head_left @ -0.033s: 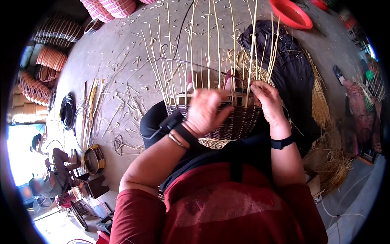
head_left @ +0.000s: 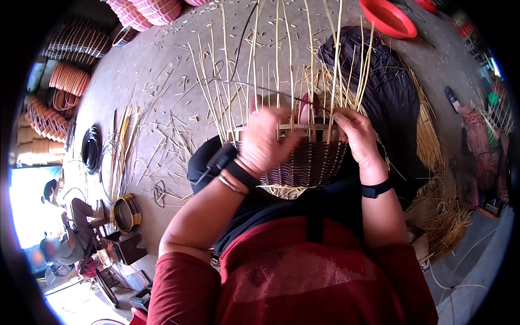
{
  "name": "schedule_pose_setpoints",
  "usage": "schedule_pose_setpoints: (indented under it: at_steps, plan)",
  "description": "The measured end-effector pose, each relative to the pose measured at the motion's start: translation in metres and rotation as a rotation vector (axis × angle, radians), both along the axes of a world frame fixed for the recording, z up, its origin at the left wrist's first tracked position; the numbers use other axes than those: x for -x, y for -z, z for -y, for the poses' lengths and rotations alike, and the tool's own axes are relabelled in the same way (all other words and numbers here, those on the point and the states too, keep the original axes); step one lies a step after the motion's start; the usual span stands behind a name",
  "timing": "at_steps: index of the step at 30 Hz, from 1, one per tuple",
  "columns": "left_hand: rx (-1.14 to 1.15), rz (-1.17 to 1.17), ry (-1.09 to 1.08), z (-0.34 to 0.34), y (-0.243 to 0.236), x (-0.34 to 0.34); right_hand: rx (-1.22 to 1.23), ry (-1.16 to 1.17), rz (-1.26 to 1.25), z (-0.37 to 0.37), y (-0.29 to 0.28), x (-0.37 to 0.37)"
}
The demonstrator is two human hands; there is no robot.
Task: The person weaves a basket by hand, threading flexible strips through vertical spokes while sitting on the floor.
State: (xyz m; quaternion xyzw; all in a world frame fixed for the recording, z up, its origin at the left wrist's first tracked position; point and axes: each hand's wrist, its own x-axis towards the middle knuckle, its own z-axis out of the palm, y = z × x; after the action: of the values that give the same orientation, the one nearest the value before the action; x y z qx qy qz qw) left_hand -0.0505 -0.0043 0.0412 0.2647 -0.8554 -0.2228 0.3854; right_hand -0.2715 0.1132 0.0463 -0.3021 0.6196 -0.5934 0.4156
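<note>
While the earlier frame is from the same instant and shows no difference, the left hand (head_left: 264, 142) pinches a stake and the right hand (head_left: 355, 135) grips the rim of the half-woven basket (head_left: 309, 162) at centre. Its stakes (head_left: 279, 59) point toward 12 o'clock, long axis vertical. Grey concrete floor (head_left: 157, 70) strewn with offcuts; stacked baskets (head_left: 65, 81) at 10 o'clock.
</note>
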Motion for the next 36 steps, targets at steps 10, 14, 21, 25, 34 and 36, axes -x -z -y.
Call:
schedule_pose_setpoints:
  at_steps: [10, 14, 21, 25, 34, 36]
  plan:
    - [0.909, 1.319, -1.154, 0.406, -0.159, -0.246, 0.051, -0.153, 0.395, 0.01, 0.007, 0.005]
    - [0.934, 1.376, -1.136, 0.422, -0.186, -0.182, -0.001, -0.066, 0.371, -0.011, 0.01, 0.016]
    - [0.453, 1.114, -0.746, 0.399, -0.204, -0.119, 0.021, 0.069, 0.562, 0.005, 0.009, 0.01]
    - [0.178, 0.91, -0.456, 0.367, -0.185, -0.04, 0.122, 0.245, 0.726, -0.027, 0.027, 0.032]
    - [-0.456, 0.553, 0.126, 0.254, -0.198, -0.073, 0.076, 0.167, 0.692, -0.049, 0.012, 0.046]
    - [-0.584, 0.468, 0.236, 0.215, -0.205, -0.057, 0.107, 0.14, 0.641, -0.057, 0.002, 0.05]
